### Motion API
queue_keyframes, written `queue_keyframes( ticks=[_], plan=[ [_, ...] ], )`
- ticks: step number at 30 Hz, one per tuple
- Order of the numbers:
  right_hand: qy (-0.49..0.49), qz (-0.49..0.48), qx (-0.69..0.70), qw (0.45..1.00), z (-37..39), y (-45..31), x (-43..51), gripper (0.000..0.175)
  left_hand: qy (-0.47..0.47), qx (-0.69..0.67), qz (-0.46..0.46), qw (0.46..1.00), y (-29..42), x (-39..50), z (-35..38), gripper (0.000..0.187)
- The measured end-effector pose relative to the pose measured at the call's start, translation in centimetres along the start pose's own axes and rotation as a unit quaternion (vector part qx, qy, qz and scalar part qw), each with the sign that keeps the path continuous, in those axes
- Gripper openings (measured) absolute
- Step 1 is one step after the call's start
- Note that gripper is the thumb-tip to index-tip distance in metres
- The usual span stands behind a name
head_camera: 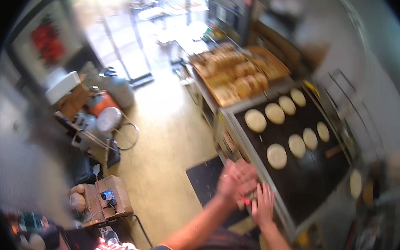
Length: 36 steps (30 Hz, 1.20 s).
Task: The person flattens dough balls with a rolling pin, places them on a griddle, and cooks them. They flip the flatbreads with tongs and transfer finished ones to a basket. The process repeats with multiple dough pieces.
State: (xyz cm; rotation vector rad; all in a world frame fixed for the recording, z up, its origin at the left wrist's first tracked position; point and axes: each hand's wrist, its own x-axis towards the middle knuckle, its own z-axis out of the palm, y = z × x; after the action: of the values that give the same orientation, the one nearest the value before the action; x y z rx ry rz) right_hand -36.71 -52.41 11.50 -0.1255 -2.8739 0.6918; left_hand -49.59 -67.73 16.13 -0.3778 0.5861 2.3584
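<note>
My left hand (238, 178) is blurred and held beside the near-left edge of a flat griddle (295, 191), its fingers pointing right. Whether it grips anything cannot be made out. Close by, my right hand (264, 203) has its fingers stretched out along the griddle's metal rim, with nothing seen in it. A small brownish and red item (245, 201) shows between the two hands, too blurred to name. Two rows of pale, round dough discs lie on the dark plate, among them a near-row disc (277, 156) and a far-row disc (255, 120).
Beyond the griddle stands a tray of browned breads (250, 85). A single dough disc (355, 184) is right of the plate. On the left are a cardboard box (118, 194), a round stool (109, 119) and a gas cylinder (120, 91). A dark mat (206, 178) covers part of the floor.
</note>
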Motion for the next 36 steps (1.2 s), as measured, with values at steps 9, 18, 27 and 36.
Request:
queue_keyframes(
  ticks=[9,18,27,36],
  plan=[
    [-0.212,0.31,-0.057,0.925,6.0,3.7,-4.3,0.056,0.346,0.406,0.014,0.846,18.7,-14.1,-25.7,0.052],
    [-0.319,0.23,-0.207,0.896,15.4,6.2,0.2,0.017,0.306,0.378,-0.105,0.868,10.9,-15.8,-27.2,0.044],
    [-0.114,0.416,0.176,0.885,-15.5,-0.9,-17.5,0.028,0.043,0.644,-0.28,0.711,1.3,3.7,-27.3,0.042],
    [0.064,0.627,0.553,0.545,-3.5,-13.7,-37.0,0.022,0.156,0.673,-0.232,0.685,-5.9,18.4,-34.9,0.05]
  ],
)
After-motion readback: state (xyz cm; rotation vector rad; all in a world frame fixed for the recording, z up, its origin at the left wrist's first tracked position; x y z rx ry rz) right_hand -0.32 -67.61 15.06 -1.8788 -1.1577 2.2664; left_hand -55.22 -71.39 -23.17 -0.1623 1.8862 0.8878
